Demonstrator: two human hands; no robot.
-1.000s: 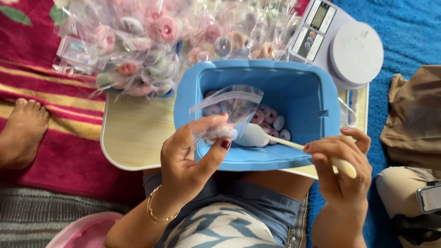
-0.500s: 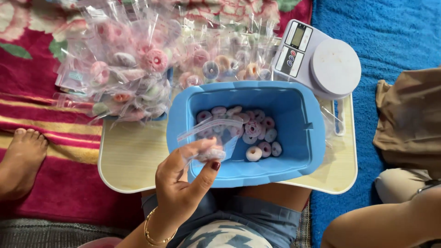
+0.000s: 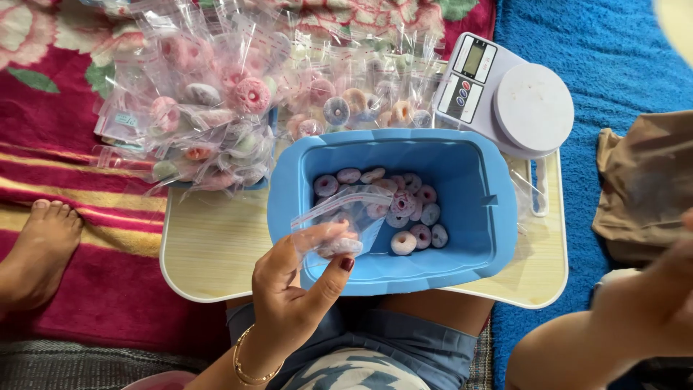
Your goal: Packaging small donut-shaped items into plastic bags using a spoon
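The left hand, a thin gold bangle at its wrist, pinches a small clear plastic zip bag between thumb and fingers, its grasp closed on the lower part of the bag, where a few ring-shaped sugared candies sit inside; the bag is held over the near left corner of a deep blue rectangular plastic tub, its open mouth tilted up and toward the tub's middle; on the tub's floor lies a loose heap of pink, white and pale purple ring candies, just beside the bag; the tub stands on a small pale wooden lap table with rounded corners, over the person's lap; the right hand is off at the right edge of the view, well apart from the tub, blurred and partly cut off, so whether it is clenched or released cannot be told; at the far right corner of the table, touching the tub's rim, stands a white digital kitchen scale with a round platform; behind the tub and to its left is a big pile of filled clear candy bags; a bare foot rests on the red patterned blanket at the left.
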